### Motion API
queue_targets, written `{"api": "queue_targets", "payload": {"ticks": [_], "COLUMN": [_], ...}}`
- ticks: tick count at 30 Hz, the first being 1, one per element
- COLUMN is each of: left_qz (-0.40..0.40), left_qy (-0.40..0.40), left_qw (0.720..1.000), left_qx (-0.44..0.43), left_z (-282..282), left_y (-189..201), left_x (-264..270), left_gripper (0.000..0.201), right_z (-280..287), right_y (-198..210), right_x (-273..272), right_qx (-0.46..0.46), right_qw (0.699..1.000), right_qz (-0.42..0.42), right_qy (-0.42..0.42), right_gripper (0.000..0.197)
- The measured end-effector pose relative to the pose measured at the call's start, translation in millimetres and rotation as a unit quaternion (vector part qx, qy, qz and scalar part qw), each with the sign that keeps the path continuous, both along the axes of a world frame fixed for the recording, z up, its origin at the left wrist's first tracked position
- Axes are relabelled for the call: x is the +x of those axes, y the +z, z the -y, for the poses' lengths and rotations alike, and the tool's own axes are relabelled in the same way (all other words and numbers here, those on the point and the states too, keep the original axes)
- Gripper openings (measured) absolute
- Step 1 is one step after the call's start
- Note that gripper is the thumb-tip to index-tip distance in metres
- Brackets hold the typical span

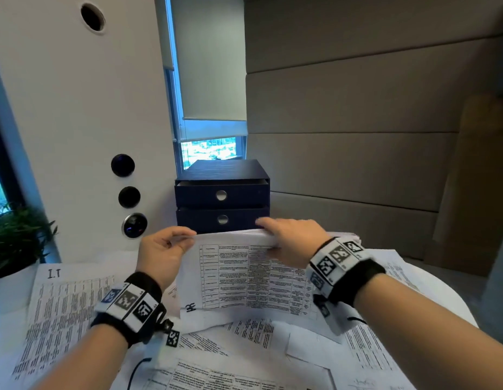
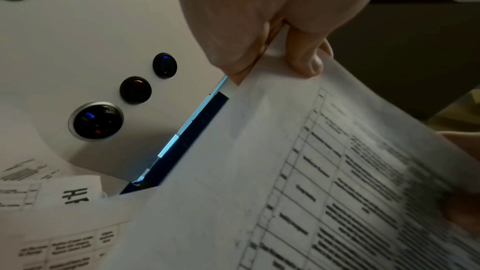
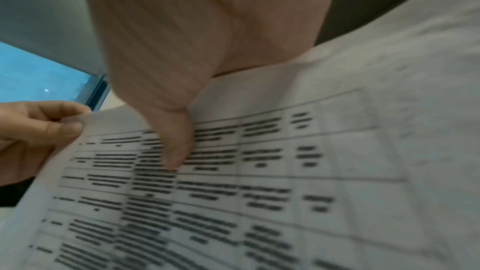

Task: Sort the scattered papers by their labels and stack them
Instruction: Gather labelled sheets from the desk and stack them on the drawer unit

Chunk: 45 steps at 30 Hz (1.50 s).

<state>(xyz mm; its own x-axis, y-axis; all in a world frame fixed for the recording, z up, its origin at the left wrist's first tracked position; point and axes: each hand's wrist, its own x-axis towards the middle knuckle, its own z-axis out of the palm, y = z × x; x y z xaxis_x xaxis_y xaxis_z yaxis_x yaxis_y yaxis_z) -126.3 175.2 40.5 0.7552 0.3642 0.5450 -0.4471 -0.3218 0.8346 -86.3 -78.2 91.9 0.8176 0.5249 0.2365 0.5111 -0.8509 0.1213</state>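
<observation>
A sheaf of printed table sheets marked HR (image 1: pixel 236 277) is held up off the table, tilted toward me. My left hand (image 1: pixel 171 243) pinches its far left corner between thumb and fingers; the left wrist view shows that pinch on the HR sheaf (image 2: pixel 285 171) by my left hand (image 2: pixel 262 59). My right hand (image 1: pixel 284 237) grips the far edge, fingers over the top, thumb on the printed face. In the right wrist view the thumb of my right hand (image 3: pixel 176 141) presses the HR sheaf (image 3: pixel 259 182). A sheet marked I.T (image 1: pixel 64 299) lies flat at the left. Another HR-marked sheet (image 2: pixel 72 194) lies below.
Several loose printed sheets (image 1: pixel 244 347) cover the round white table (image 1: pixel 453 299). A dark blue two-drawer box (image 1: pixel 222 195) stands right behind the raised sheaf. A potted plant (image 1: pixel 16 243) sits at the left edge. A white panel with round black buttons (image 1: pixel 129 197) rises behind.
</observation>
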Motion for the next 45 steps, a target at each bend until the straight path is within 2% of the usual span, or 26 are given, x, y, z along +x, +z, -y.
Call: {"api": "queue_targets", "payload": {"ticks": [2, 3, 5, 6, 7, 8, 10, 11, 13, 15, 17, 19, 21, 23, 25, 27, 29, 32, 35, 39, 42, 45], "left_qz": [0.006, 0.003, -0.010, -0.017, -0.028, -0.039, -0.068, -0.064, -0.019, 0.018, 0.025, -0.032, -0.110, -0.199, -0.275, -0.301, -0.290, -0.244, -0.200, -0.202, -0.194, -0.185], "left_qy": [0.014, 0.032, 0.090, 0.105, 0.092, 0.050, -0.065, -0.077, -0.017, 0.062, 0.085, 0.073, 0.042, 0.011, -0.005, -0.024, -0.050, -0.086, -0.121, -0.165, -0.189, -0.170], "left_qw": [1.000, 0.999, 0.996, 0.994, 0.994, 0.993, 0.985, 0.987, 0.997, 0.996, 0.995, 0.996, 0.993, 0.980, 0.961, 0.952, 0.954, 0.965, 0.971, 0.955, 0.936, 0.935], "left_qx": [-0.026, -0.031, -0.023, -0.030, -0.056, -0.098, -0.146, -0.124, -0.078, -0.065, -0.052, -0.034, -0.020, -0.009, 0.023, 0.046, 0.056, 0.031, -0.041, -0.143, -0.224, -0.250], "left_z": [4, 3, -3, -5, -6, -5, 8, 18, 42, 64, 78, 83, 81, 76, 69, 57, 42, 21, -1, -22, -24, -24], "left_y": [4, 7, 10, 11, 13, 15, 21, 25, 34, 41, 35, 16, -9, -31, -45, -46, -35, 6, 59, 116, 142, 156], "left_x": [-3, -5, -8, -9, -11, -11, -9, -7, -5, -9, -19, -27, -33, -37, -38, -36, -33, -32, -33, -28, -21, -13], "left_gripper": [0.031, 0.034, 0.059, 0.071, 0.077, 0.074, 0.046, 0.033, 0.028, 0.033, 0.045, 0.055, 0.056, 0.042, 0.028, 0.028, 0.033, 0.028, 0.016, 0.014, 0.013, 0.035], "right_z": [-8, -6, 9, 17, 24, 29, 28, 22, 9, -1, -3, -1, 6, 17, 24, 27, 26, 23, 20, 8, -2, -7], "right_y": [3, 6, 13, 17, 20, 22, 20, 17, 6, -8, -27, -53, -85, -114, -128, -128, -109, -62, -7, 52, 79, 97], "right_x": [-4, -5, -3, -2, -2, -3, -9, -13, -21, -28, -35, -40, -40, -38, -37, -38, -40, -45, -47, -44, -40, -35], "right_qx": [0.040, 0.073, 0.200, 0.304, 0.413, 0.503, 0.608, 0.636, 0.651, 0.654, 0.654, 0.624, 0.575, 0.511, 0.457, 0.436, 0.440, 0.505, 0.563, 0.606, 0.648, 0.694], "right_qw": [0.999, 0.997, 0.979, 0.950, 0.905, 0.855, 0.782, 0.760, 0.754, 0.754, 0.753, 0.777, 0.806, 0.829, 0.839, 0.850, 0.858, 0.827, 0.787, 0.728, 0.665, 0.615], "right_qz": [0.005, 0.006, -0.021, -0.056, -0.094, -0.119, -0.134, -0.125, -0.071, -0.030, -0.032, -0.068, -0.140, -0.227, -0.290, -0.287, -0.253, -0.241, -0.250, -0.321, -0.370, -0.373], "right_qy": [0.024, 0.028, 0.025, 0.030, 0.040, 0.044, 0.038, 0.037, 0.040, 0.052, 0.063, 0.040, 0.009, -0.021, -0.053, -0.070, -0.075, -0.054, -0.029, -0.014, -0.043, -0.031], "right_gripper": [0.019, 0.012, 0.008, 0.006, 0.003, 0.003, 0.014, 0.017, 0.014, 0.006, 0.005, 0.011, 0.029, 0.046, 0.044, 0.039, 0.036, 0.028, 0.025, 0.016, 0.012, 0.011]}}
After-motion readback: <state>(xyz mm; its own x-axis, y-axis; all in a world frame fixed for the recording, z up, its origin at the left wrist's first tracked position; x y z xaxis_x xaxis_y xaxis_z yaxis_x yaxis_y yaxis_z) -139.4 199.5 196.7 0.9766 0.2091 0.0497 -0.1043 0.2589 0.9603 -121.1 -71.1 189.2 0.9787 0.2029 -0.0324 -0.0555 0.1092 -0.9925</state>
